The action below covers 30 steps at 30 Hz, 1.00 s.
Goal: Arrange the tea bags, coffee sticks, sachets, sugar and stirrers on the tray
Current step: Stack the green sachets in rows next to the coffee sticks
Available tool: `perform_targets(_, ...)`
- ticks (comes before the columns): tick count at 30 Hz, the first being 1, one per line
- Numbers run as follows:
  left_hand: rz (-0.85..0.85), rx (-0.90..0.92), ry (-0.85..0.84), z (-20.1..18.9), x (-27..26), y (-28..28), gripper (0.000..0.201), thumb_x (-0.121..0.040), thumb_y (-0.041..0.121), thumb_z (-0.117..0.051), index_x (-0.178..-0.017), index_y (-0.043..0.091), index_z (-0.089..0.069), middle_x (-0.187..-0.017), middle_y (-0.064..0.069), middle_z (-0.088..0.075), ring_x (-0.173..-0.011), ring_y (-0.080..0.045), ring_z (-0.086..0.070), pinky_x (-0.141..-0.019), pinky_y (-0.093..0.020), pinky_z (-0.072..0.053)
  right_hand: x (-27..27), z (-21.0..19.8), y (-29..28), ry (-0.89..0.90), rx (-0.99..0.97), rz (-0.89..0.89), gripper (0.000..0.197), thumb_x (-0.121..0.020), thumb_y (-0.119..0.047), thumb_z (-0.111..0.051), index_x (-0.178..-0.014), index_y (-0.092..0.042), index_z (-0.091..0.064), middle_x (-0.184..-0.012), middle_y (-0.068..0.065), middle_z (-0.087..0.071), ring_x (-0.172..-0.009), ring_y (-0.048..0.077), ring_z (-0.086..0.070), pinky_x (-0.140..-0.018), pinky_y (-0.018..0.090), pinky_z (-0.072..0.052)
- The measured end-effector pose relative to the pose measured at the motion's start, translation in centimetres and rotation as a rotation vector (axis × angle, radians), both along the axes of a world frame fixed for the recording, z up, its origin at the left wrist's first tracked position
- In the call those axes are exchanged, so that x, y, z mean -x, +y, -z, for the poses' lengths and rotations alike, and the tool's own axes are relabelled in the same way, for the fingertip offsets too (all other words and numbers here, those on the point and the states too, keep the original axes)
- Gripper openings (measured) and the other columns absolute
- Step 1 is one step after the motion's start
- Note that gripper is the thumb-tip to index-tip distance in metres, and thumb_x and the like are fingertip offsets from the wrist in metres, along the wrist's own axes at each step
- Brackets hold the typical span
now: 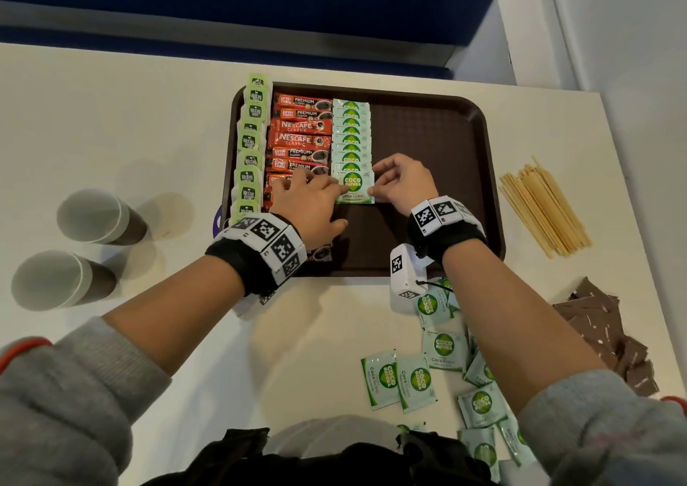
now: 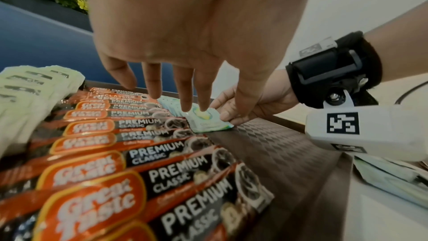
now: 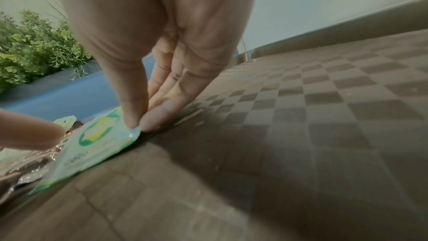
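White table [image 1: 111, 121] below blue wall, brown tray [image 1: 427, 143], right hand [image 1: 403, 180] pinching sugar sachet [image 1: 354, 188], left hand [image 1: 312, 203] flat, fingers straight.

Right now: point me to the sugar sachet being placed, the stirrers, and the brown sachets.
sugar sachet [image 1: 353, 187], head view, on its green round logo.
stirrers [image 1: 544, 208], head view, middle of the wooden bundle right of the tray.
brown sachets [image 1: 602, 327], head view, centre of the pile at the table's right edge.
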<state>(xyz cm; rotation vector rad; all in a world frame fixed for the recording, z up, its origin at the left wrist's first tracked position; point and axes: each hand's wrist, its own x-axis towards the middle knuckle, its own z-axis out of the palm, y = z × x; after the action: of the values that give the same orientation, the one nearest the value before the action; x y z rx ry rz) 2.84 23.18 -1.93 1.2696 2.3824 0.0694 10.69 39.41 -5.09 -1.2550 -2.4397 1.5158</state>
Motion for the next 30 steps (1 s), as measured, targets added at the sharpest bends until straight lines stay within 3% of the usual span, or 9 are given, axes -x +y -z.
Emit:
perform_targets(7,0.016,0.026,-0.004,0.1,0.0,0.1,0.060,-0.091,0.050,-0.050,-0.145,0.030,-0.034,-0.151,0.009,-0.033,-0.138,-0.025,-0.020,-0.110,-0.048,-0.021,0.1,-0.2,0.0,-0.029,-0.051,-0.040,0.029,-0.073,-0.004,-0.076,-0.096,-0.013,-0.061,-0.072,-0.002,-0.064,-0.062,0.003,-0.059,-0.051,0.004,-0.045)
perform_targets(12,0.003,0.022,-0.010,0.2,0.2,0.0,0.060,-0.090,0.050,-0.051,-0.145,0.030,-0.035,-0.152,0.010,-0.032,-0.139,-0.025,-0.020,-0.110,-0.046,-0.020,0.3,-0.2,0.0,-0.045,-0.074,-0.059,0.030,-0.074,-0.006,-0.077,-0.099,-0.012,-0.062,-0.075,-0.002,-0.065,-0.064,0.003,-0.060,-0.060,0.009,-0.047)
perform_targets(17,-0.031,-0.040,-0.036,0.2,0.1,-0.1,0.058,-0.088,0.047,-0.055,-0.141,0.029,-0.040,-0.148,0.008,-0.039,-0.137,-0.022,-0.023,-0.108,-0.044,-0.021,0.3,-0.2,-0.1,-0.046,-0.092,-0.058,0.030,-0.072,-0.006,-0.078,-0.097,-0.012,-0.062,-0.075,0.000,-0.067,-0.067,0.009,-0.064,-0.072,0.025,-0.056)
perform_targets(25,-0.050,-0.170,-0.115,-1.4,-2.0,-0.4,0.057,-0.078,0.044,-0.070,-0.129,0.028,-0.049,-0.130,-0.001,-0.052,-0.123,-0.026,-0.036,-0.099,-0.039,-0.031,-2.6,-3.5,0.2,-0.047,-0.206,-0.114,0.029,-0.071,-0.017,-0.080,-0.095,-0.018,-0.063,-0.080,-0.003,-0.064,-0.065,0.000,-0.055,-0.059,0.006,-0.043)
perform_targets(30,0.074,-0.153,-0.244,-2.1,-5.7,-1.2,0.067,-0.071,0.042,-0.076,-0.130,0.024,-0.047,-0.128,-0.003,-0.050,-0.121,-0.024,-0.041,-0.100,-0.036,-0.038,-7.2,-5.9,-1.2,-0.119,-0.187,-0.166,0.034,-0.070,-0.024,-0.081,-0.100,-0.019,-0.065,-0.086,-0.005,-0.064,-0.070,0.000,-0.054,-0.066,0.013,-0.043)
